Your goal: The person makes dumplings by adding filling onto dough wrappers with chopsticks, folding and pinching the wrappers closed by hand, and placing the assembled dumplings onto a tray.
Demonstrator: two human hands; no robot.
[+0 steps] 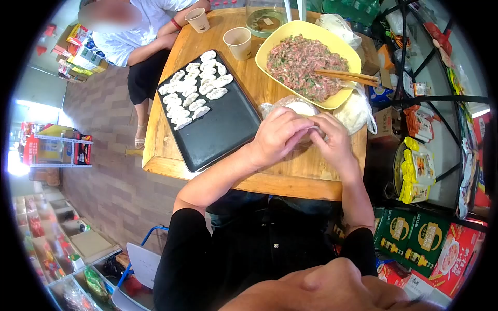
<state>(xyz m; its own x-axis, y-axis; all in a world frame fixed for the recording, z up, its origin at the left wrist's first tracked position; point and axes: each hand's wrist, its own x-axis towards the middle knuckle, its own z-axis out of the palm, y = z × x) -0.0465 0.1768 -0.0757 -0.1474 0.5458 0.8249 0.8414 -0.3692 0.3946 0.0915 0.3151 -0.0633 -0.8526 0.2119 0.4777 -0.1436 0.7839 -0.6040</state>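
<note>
My left hand and my right hand meet over the near part of the table, fingers closed and fingertips pressed together. Between them is a dumpling, mostly covered by the fingers. Just beyond my hands, a stack of round white wrappers lies in clear plastic. To the left, a black tray bears several rows of pale folded dumplings at its far end. A yellow bowl of minced meat filling stands beyond the wrappers, with wooden chopsticks resting in it.
The wooden table also holds two paper cups, a glass jar and a white plastic bag. Another person sits at the far left. Shelving and boxes stand close on the right.
</note>
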